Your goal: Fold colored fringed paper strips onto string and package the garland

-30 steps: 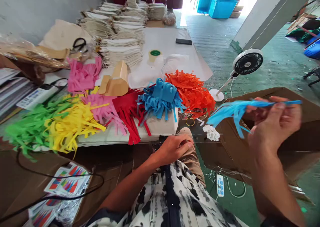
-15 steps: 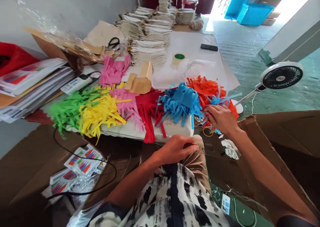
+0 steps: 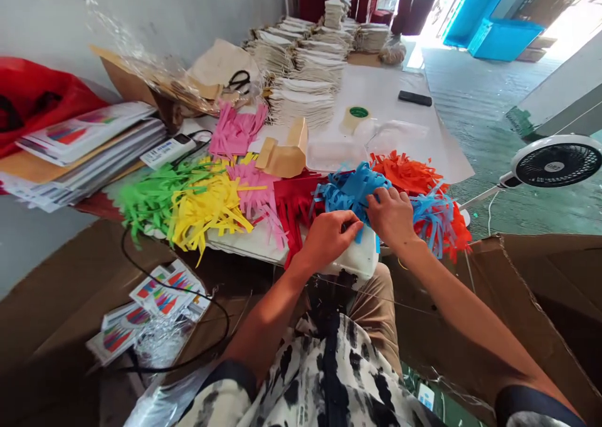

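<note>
On the blue fringed paper (image 3: 350, 185) rests my right hand (image 3: 391, 214), its fingers bent around the paper's right part. My left hand (image 3: 332, 236) is just to the left, thumb and fingers closed in a pinch; what they hold, if anything, is too small to tell. Red fringed paper (image 3: 294, 207) lies beside my left hand. Farther left are pink (image 3: 258, 195), yellow (image 3: 207, 207) and green (image 3: 155, 198) fringed bundles. Right of my right hand lie light blue strips (image 3: 435, 217) and orange fringed paper (image 3: 409, 173).
Stacks of white bundles (image 3: 305, 94) stand at the back, with tape (image 3: 356, 116), a phone (image 3: 414, 98) and black scissors (image 3: 239, 81) near them. A small fan (image 3: 557, 162) is at the right. Stacked papers (image 3: 94, 157) lie at the left.
My right hand has moved left from the light blue strips onto the blue paper. My left hand has moved up towards the same paper. The view has shifted slightly left.
</note>
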Tool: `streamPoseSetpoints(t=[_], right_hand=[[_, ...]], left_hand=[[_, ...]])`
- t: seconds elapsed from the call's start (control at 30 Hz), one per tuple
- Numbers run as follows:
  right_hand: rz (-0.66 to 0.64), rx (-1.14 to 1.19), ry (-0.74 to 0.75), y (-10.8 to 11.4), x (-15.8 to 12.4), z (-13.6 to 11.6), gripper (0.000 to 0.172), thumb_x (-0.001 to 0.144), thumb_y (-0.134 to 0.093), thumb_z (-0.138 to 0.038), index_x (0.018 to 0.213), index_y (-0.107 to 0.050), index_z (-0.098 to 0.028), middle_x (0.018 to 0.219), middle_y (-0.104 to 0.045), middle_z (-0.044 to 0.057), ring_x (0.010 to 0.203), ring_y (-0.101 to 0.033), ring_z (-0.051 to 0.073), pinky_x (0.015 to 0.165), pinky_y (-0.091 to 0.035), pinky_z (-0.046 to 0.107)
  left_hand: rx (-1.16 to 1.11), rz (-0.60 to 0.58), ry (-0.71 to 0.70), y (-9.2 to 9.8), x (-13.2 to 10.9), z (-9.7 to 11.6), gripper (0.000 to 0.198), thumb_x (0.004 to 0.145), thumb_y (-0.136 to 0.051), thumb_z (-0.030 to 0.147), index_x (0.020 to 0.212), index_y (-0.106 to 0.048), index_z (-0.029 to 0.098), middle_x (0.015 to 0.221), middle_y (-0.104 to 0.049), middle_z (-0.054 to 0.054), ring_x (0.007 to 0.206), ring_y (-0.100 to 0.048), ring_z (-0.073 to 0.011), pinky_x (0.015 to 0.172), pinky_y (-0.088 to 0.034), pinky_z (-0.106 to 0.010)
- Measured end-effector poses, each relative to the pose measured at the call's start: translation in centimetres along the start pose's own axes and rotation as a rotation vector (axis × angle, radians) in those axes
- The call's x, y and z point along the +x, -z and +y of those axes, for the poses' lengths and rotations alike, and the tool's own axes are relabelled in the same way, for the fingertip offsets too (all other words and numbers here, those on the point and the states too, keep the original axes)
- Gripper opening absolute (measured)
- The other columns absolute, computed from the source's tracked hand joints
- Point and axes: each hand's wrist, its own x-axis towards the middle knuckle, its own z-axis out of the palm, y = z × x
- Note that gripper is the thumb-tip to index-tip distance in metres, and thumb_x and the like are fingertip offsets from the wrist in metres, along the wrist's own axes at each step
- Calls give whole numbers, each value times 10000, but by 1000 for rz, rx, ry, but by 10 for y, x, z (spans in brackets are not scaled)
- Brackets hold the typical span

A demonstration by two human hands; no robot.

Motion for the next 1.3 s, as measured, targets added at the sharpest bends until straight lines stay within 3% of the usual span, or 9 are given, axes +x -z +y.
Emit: streamPoseSetpoints(t=[0.17,0.37,0.53,0.73,0.87,1.0,1.1,1.2,1.3], right_hand=[[1,38,-35,-3,3,10,290,1033,-507,-212,1005,-794,-177,1041,-782,135,980,-642,306,824,-389,420],[163,600,-124,11,3,39,241,982,-620,-372,967,-817,-234,925,-790,52,802,-681,221,752,-473,343],[125,777,-13,15,3,44,257,960,-646,-419,968,-803,-215,905,-770,53,770,-658,208,747,-488,343],[135,804,27,4,-11,44,263,990,-594,-414,983,-774,-221,984,-771,70,928,-699,235,876,-518,368],[79,756,88,8,-22,41,290,1031,-525,-361,1080,-775,-222,1104,-786,87,1037,-710,246,932,-524,383],[62,444,-50,42,-71,49,314,1036,-524,-330,1222,-751,-219,1172,-769,110,1040,-706,274,831,-512,379],[-50,124,-211,64,-139,57,281,1035,-538,-371,1040,-779,-228,1007,-762,114,895,-693,281,630,-410,360],[-224,-19,-263,61,-199,59,274,1022,-577,-403,978,-780,-224,911,-746,110,773,-660,276,564,-337,352],[-218,-28,-272,42,-229,59,250,1034,-553,-310,1006,-789,-231,918,-769,102,788,-649,275,619,-365,366]], left_hand=[[-46,27,-11,0,4,-3,173,1004,-657,290,905,-772,206,843,-778,2,747,-658,-151,707,-446,-277],[1,129,-129,10,19,-4,148,1024,-654,277,1076,-781,220,1115,-788,-39,1031,-717,-192,934,-536,-306],[266,201,-187,18,34,-9,467,965,-707,174,1423,-650,246,1413,-651,-91,1317,-613,-269,1120,-505,-412],[492,217,-188,16,40,-13,363,888,-683,78,1211,-761,225,1320,-615,-116,1210,-600,-300,992,-513,-460],[583,114,-255,7,43,-8,233,898,-700,135,1068,-820,238,1174,-670,-110,1195,-558,-336,995,-445,-518],[513,-11,-274,-2,49,-6,348,919,-708,199,1241,-800,292,1103,-725,-96,1138,-577,-326,1017,-412,-525],[314,-108,-305,-7,58,-2,605,910,-631,119,1482,-642,316,1147,-768,-74,1095,-625,-276,1020,-446,-468],[26,-143,-355,-9,73,4,708,911,-496,86,1582,-508,313,1373,-711,-69,1139,-675,-227,951,-507,-377],[-126,17,-329,-7,86,5,640,962,-376,108,1572,-482,270,1435,-644,-70,1211,-684,-226,900,-526,-357]])
